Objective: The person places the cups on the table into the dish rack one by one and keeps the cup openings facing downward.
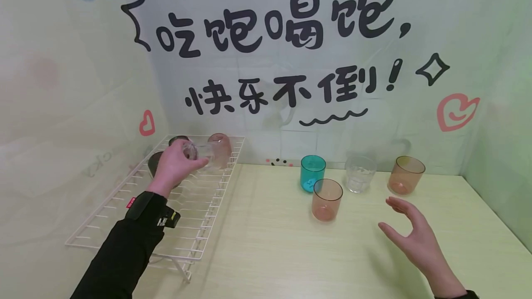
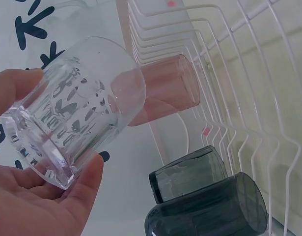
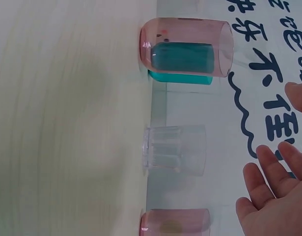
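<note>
My left hand (image 1: pixel 178 163) grips a clear glass (image 2: pixel 77 108) near its base, above the white wire rack (image 1: pixel 195 225). In the left wrist view the thumb and fingers lie on either side of the thick faceted base. Beyond it on the rack stands a pink glass (image 2: pixel 170 86), and two dark grey glasses (image 2: pixel 209 206) are close by. My right hand (image 1: pixel 420 239) hovers over the table at the right, thumb and fingers spread apart, holding nothing. The nearest glass to it is an amber-pink one (image 1: pixel 406 176).
On the table (image 1: pixel 291 257) stand a teal glass (image 1: pixel 309 170), a pink glass (image 1: pixel 327 202) in front of it, and another clear glass (image 1: pixel 359 174). A printed backdrop (image 1: pixel 266 73) rises behind them. The rack fills the left side.
</note>
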Action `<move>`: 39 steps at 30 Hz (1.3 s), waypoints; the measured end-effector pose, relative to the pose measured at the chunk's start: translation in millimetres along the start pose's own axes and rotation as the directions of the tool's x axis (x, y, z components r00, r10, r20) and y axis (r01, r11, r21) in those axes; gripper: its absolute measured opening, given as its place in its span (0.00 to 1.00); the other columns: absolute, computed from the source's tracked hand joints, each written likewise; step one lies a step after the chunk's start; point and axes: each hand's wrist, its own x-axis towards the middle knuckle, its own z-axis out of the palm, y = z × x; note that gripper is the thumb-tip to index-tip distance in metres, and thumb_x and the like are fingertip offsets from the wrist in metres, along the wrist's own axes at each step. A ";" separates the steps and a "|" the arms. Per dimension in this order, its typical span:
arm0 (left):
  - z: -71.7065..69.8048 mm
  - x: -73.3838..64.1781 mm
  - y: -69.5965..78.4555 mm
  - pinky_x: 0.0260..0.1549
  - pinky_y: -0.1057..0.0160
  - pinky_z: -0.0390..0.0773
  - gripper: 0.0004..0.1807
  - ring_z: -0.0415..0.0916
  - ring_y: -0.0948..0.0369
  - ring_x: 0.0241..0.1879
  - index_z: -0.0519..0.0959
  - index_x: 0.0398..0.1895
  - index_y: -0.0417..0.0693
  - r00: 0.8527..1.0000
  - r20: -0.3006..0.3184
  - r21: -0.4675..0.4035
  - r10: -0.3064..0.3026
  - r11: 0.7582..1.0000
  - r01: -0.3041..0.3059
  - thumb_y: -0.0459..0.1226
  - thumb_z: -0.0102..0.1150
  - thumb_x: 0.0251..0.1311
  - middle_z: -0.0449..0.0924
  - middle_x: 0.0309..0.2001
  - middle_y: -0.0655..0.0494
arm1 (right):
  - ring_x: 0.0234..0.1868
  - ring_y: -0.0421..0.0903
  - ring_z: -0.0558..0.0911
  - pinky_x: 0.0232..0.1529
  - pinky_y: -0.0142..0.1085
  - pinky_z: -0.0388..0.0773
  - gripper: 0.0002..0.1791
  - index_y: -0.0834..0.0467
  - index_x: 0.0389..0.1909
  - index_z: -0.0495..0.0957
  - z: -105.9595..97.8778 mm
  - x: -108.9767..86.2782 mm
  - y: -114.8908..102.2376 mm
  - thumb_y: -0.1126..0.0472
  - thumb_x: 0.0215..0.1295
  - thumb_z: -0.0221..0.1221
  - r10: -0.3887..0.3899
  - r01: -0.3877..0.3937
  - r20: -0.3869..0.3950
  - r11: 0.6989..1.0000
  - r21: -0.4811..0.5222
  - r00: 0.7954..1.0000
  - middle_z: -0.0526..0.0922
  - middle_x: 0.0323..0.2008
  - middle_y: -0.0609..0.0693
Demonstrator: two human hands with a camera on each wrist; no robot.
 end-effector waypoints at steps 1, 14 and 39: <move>0.7 0.7 -1.1 0.42 0.51 0.69 0.41 0.65 0.48 0.41 0.60 0.53 0.38 1.000 0.000 0.007 -0.004 1.000 0.004 0.55 0.63 0.44 0.68 0.43 0.44 | 0.54 0.31 0.64 0.51 0.25 0.54 0.33 0.52 0.58 0.65 -0.3 -0.3 0.4 0.59 0.49 0.65 0.003 -0.003 0.005 1.000 -0.002 1.000 0.71 0.54 0.51; 8.7 7.3 -14.4 0.47 0.47 0.67 0.44 0.65 0.46 0.46 0.58 0.56 0.35 0.999 0.038 0.078 -0.038 0.996 0.035 0.57 0.61 0.44 0.66 0.50 0.40 | 0.52 0.29 0.64 0.50 0.22 0.53 0.33 0.54 0.57 0.66 -6.0 -4.3 11.4 0.58 0.48 0.66 0.009 -0.010 -0.013 0.998 -0.060 1.000 0.72 0.53 0.52; 31.6 19.7 -19.7 0.36 0.52 0.71 0.40 0.67 0.48 0.36 0.59 0.51 0.33 0.997 0.073 0.152 -0.011 0.988 0.000 0.49 0.64 0.40 0.69 0.42 0.40 | 0.52 0.31 0.65 0.50 0.22 0.53 0.33 0.54 0.57 0.67 -0.2 -7.9 12.4 0.57 0.47 0.66 -0.012 0.012 -0.011 0.998 -0.065 1.000 0.72 0.53 0.51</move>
